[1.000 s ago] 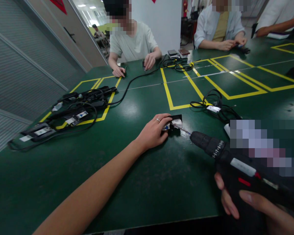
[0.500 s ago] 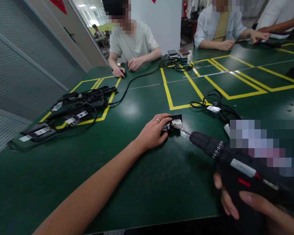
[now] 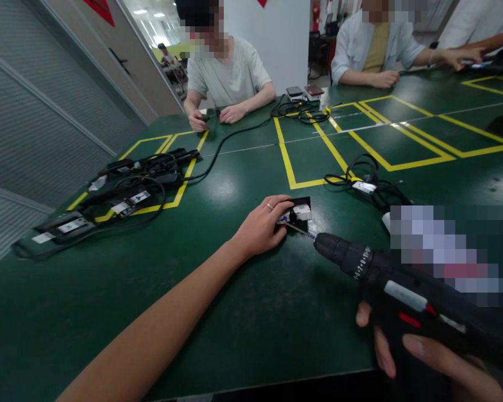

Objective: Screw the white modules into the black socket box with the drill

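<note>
My left hand (image 3: 265, 224) presses a small black device part (image 3: 302, 203) with white pieces down on the green table (image 3: 218, 312). Its fingers are closed over the part's left side and hide much of it. My right hand (image 3: 406, 346) is wrapped round the handle of a black cordless drill (image 3: 402, 285). The long thin bit (image 3: 298, 229) points left, its tip close to the part beside my left fingertips. Whether the tip touches the part I cannot tell.
Black cabled devices (image 3: 138, 184) lie at the left. A coiled black cable (image 3: 369, 173) with a white label lies right of centre, near a blurred object (image 3: 440, 245). Across the table sit co-workers; one person's hands (image 3: 218, 116) hold a small item. Yellow tape (image 3: 291, 167) marks rectangles.
The drill has shifted left and slightly down, its bit tip moving from the part's white piece towards my left fingertips. My left hand has stayed in place on the part.
</note>
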Tool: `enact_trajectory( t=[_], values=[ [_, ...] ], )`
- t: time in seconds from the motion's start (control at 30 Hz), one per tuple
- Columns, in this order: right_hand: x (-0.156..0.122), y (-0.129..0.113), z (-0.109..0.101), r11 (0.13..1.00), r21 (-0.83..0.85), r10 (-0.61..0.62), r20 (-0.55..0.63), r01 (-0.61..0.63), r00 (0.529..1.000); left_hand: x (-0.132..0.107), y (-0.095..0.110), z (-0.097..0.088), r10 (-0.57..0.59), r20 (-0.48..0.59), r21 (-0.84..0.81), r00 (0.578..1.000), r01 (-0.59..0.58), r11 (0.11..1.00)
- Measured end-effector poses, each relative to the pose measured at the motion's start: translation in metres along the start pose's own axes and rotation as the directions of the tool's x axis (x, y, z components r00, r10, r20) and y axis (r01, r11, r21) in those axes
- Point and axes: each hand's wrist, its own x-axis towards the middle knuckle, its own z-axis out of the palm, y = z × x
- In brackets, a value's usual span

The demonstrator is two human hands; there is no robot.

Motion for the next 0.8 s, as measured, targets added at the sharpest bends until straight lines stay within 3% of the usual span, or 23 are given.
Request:
enact_trajectory(
  t=[0.33, 0.47, 0.6, 0.8],
  values=[
    [-0.005, -0.007, 0.008, 1.0, -0.024, 0.01, -0.007, -0.01, 1.0, 0.0, -0.001, 0.0, -0.006, 0.026, 0.008, 1.0, 0.006, 1.0],
    [-0.006, -0.01, 0.009, 0.998, -0.056, 0.0, -0.086, -0.005, 0.996, 0.0, -0.001, 0.0, 0.002, 0.012, -0.006, 1.0, -0.002, 1.0],
    [-0.003, -0.013, 0.007, 0.999, -0.043, -0.009, -0.006, 0.009, 1.0, 0.0, -0.002, 0.001, 0.004, 0.01, 0.0, 1.0, -0.004, 1.0],
    [-0.001, -0.024, 0.016, 0.999, 0.002, 0.037, -0.044, -0.037, 0.998, 0.0, -0.004, 0.003, 0.005, -0.014, -0.021, 1.0, -0.005, 1.0]
  ],
)
